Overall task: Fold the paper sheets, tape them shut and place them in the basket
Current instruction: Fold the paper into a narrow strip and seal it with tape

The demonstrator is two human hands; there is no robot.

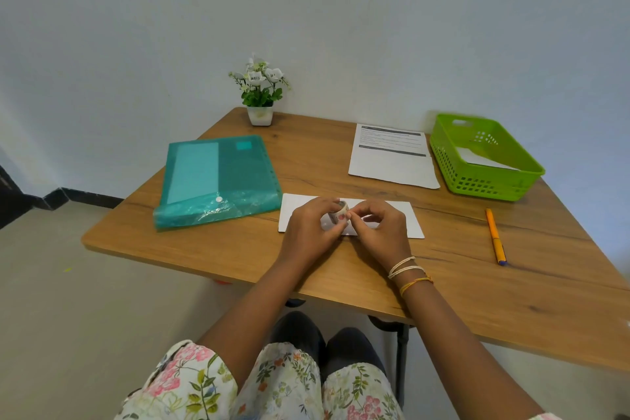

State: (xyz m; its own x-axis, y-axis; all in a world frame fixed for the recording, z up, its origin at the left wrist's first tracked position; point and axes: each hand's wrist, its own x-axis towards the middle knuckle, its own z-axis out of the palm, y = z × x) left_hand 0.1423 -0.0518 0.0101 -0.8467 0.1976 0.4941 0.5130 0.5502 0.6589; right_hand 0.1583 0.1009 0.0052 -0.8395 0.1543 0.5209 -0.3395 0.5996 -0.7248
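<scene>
The single head-worn view looked forward and down from above the seated person's lap, facing a wooden table [341,269] set against a pale wall [341,10]. The table's near edge lay close beneath the lens, its far edge met the wall, and wide-angle bending probably curved the edges. Floor [68,317] showed at the left.
</scene>
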